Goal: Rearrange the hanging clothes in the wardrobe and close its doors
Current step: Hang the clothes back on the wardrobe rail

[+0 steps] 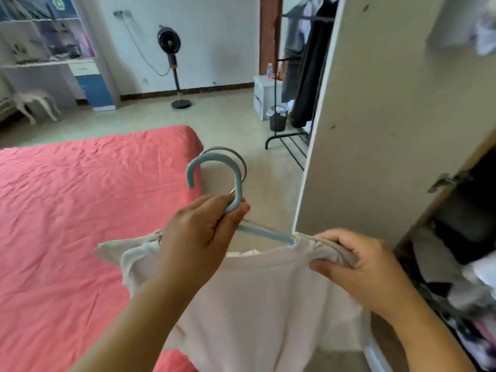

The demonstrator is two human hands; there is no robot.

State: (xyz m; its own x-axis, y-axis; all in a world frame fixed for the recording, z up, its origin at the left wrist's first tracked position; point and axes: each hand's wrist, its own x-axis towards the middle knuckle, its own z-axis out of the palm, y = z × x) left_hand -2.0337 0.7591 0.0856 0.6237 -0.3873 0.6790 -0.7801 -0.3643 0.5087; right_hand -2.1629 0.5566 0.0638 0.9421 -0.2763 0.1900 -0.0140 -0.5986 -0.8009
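Head view: two bare hands hold hangered clothes at the lower centre of the frame, in front of an open wardrobe.
Left grip: the left hand (pixel 200 232) is clenched around the necks of two hangers, a blue hanger (pixel 214 178) and a grey hanger (pixel 236 159) just behind it, both hooks standing upward.
Right grip: the right hand (pixel 357 267) pinches the right shoulder of the clothes, thumb below and fingers curled over the fabric.
Clothes: a white T-shirt (pixel 255 304) hangs in front, with a beige garment (pixel 112 247) behind it showing at both shoulders.
Wardrobe door: the pale wardrobe door (pixel 375 116) stands open at centre right, edge toward the camera, a metal hinge (pixel 445 179) on its right side.
Wardrobe: the wardrobe interior (pixel 461 251) at the right edge holds stacked, folded and loose clothes in dark, white and patterned fabric; details are blurred.
Bed: a bed with a pink sheet (pixel 80 210) fills the left.
Clothes rack: a black clothes rack (pixel 303 76) at upper centre right carries dark and grey garments.
Bin: a dark bin (pixel 277 120) beside the rack holds crumpled pale rubbish.
Fan: a standing fan (pixel 171 57) is against the far wall.
Shelf unit: a shelf unit (pixel 53 36) at upper left holds blurred items.
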